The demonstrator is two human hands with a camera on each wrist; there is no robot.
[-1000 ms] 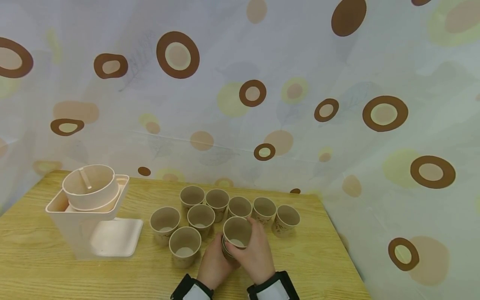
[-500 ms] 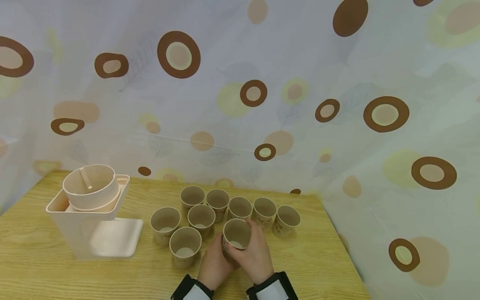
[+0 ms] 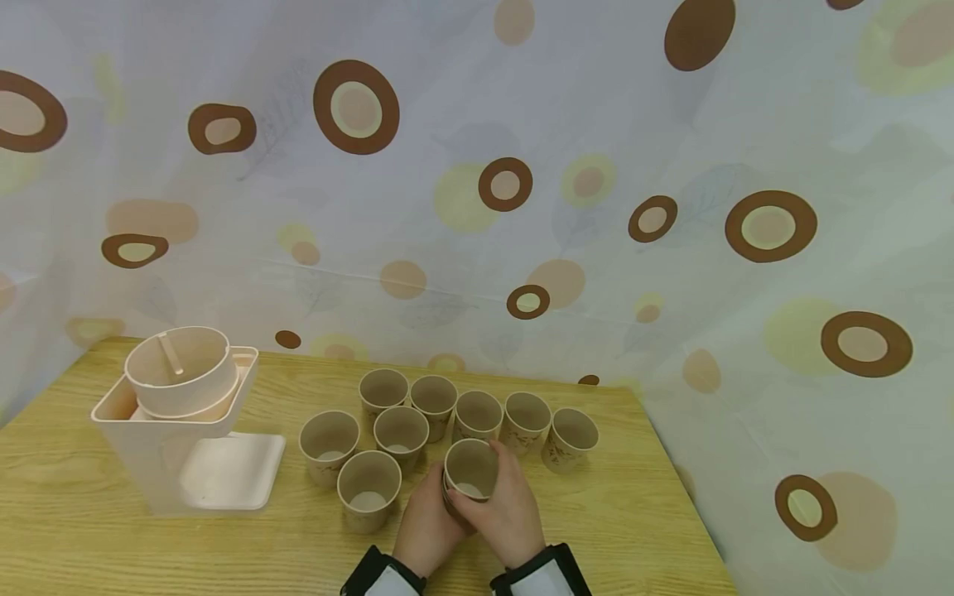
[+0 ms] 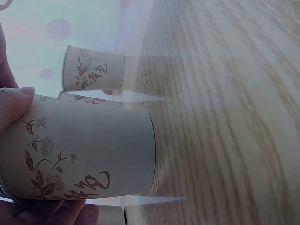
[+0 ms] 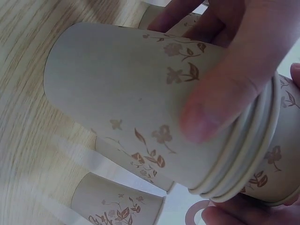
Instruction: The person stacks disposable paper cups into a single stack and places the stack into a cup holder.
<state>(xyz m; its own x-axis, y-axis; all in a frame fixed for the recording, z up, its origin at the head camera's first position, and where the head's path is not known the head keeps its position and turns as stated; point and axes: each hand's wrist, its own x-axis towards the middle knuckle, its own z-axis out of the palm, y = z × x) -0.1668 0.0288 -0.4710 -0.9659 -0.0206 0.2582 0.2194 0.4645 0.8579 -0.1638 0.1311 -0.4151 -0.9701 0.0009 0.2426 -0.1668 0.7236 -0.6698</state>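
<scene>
Near the front of the table, my left hand [image 3: 426, 521] grips a stack of floral-printed paper cups [image 5: 117, 89] from the left side. My right hand [image 3: 511, 503] holds the uppermost paper cup [image 3: 472, 468], thumb on the near side and fingers round the far right. In the right wrist view several rims lie close together, and the uppermost cup's wall stands out beyond them. The stack's lower end is close to the wood in the left wrist view; whether it touches cannot be told. The hands hide most of the stack in the head view.
Several single paper cups [image 3: 368, 488] stand upright left of and behind the hands. At the left, a pale container [image 3: 160, 463] bears a round tub [image 3: 182, 389] at its top, beside a flat white tray [image 3: 237, 472]. Behind the wooden table [image 3: 633, 530] hangs a spotted sheet [image 3: 447, 116].
The uppermost cup has come down slightly with my right hand, and the rims seen beneath it earlier now show less. My left hand and the standing cups have stayed in place.
</scene>
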